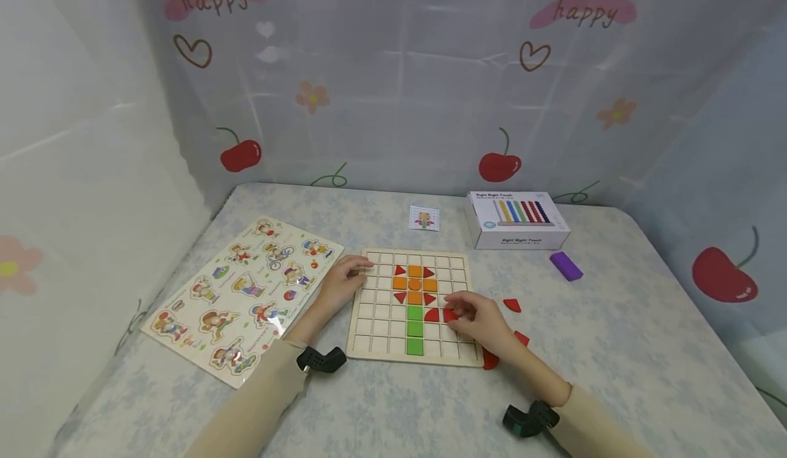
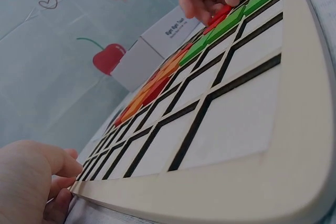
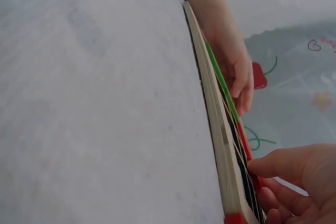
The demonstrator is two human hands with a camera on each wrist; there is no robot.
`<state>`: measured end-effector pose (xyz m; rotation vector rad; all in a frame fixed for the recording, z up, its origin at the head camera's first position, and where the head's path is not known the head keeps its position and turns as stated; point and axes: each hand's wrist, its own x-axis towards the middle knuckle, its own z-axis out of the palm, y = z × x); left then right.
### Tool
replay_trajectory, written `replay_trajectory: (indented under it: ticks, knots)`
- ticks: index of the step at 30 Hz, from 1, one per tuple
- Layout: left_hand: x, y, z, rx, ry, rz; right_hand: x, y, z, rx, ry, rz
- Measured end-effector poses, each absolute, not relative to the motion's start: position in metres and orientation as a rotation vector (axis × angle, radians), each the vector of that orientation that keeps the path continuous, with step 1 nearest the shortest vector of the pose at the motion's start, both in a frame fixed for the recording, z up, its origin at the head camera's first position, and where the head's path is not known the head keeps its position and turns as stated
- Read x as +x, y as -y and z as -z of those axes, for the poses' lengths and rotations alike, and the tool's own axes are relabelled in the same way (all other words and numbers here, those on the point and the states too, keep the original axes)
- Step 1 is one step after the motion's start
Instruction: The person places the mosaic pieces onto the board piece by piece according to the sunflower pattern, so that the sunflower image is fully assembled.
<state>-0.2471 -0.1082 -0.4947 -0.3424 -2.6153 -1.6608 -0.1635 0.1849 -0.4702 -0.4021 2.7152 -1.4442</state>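
A wooden grid board (image 1: pixel 378 345) lies on the table, bearing orange squares and an orange circle (image 1: pixel 415 284), red triangles (image 1: pixel 400 271) and a column of green squares (image 1: pixel 415 328). My left hand (image 1: pixel 342 284) holds the board's left edge, fingers bent at the rim in the left wrist view. Over the board's right side, my right hand (image 1: pixel 487 322) pinches a red curved piece (image 1: pixel 450 315) between thumb and fingers. Beside that sits another red curved piece (image 1: pixel 432 316), next to the green column. The right fingers partly cover the pinched piece.
Loose red pieces (image 1: pixel 512 305) lie right of the board, one partly under the right forearm. Behind stand a small pattern card (image 1: pixel 424 219) and a white box (image 1: pixel 519 239). A purple block (image 1: pixel 565 266) lies at right; a picture puzzle board (image 1: pixel 242 301) at left.
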Motion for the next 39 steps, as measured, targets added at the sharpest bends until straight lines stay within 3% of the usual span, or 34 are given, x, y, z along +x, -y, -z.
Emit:
replay_trajectory:
  ticks: [14,29,39]
  knots:
    - [-0.247,0.110,0.494,-0.339,2.629,1.670,-0.168,-0.188,0.464,-0.304,-2.709,1.531]
    - [-0.248,0.109,0.494,-0.318,2.650,1.662,-0.162,-0.258,0.461,0.027,-3.065,1.111]
    - [-0.249,0.110,0.495,-0.346,2.640,1.669,-0.165,-0.266,0.468,-0.113,-2.962,1.294]
